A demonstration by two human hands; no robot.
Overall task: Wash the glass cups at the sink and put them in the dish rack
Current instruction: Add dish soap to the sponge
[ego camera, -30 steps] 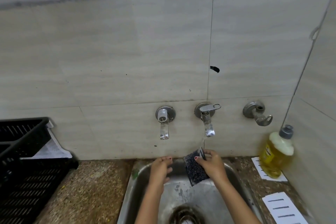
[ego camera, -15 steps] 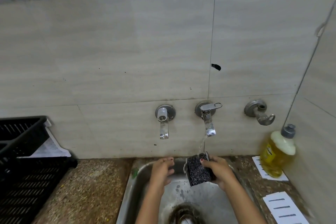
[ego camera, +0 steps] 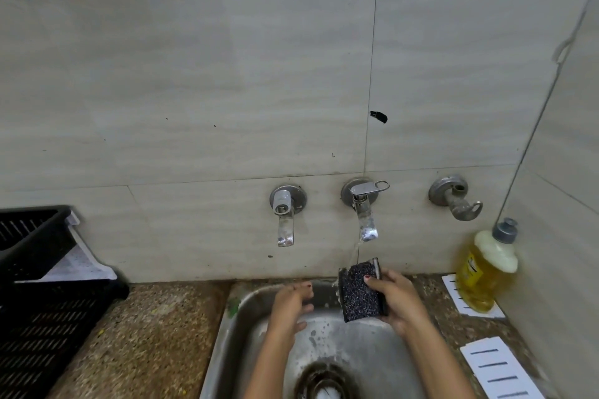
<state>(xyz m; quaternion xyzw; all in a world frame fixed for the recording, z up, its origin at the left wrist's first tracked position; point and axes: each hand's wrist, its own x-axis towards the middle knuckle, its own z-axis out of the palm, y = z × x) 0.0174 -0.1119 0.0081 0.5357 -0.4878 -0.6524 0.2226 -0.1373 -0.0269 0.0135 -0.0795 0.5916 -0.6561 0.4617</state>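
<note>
My right hand [ego camera: 397, 296] grips a dark speckled scrub sponge [ego camera: 358, 293] upright over the steel sink [ego camera: 227, 334], under the thin stream of water from the middle tap [ego camera: 364, 214]. My left hand [ego camera: 291, 304] hovers just left of the sponge, fingers loosely curled, holding nothing. The black plastic dish rack [ego camera: 42, 301] stands on the counter at the far left. At the bottom edge, over the sink drain, something round and dark [ego camera: 324, 382] shows only in part. No glass cup is plainly visible.
A yellow dish soap bottle [ego camera: 483, 269] stands at the right against the side wall, on a white card. Another white card with dark lines [ego camera: 499, 369] lies near the front right. A second tap [ego camera: 285, 214] and a capped wall outlet [ego camera: 453, 196] flank the running tap. Speckled stone counter [ego camera: 146, 340] lies between rack and sink.
The right hand has turned the sponge more upright and raised it slightly into the stream. The left hand stays beside it, barely shifted.
</note>
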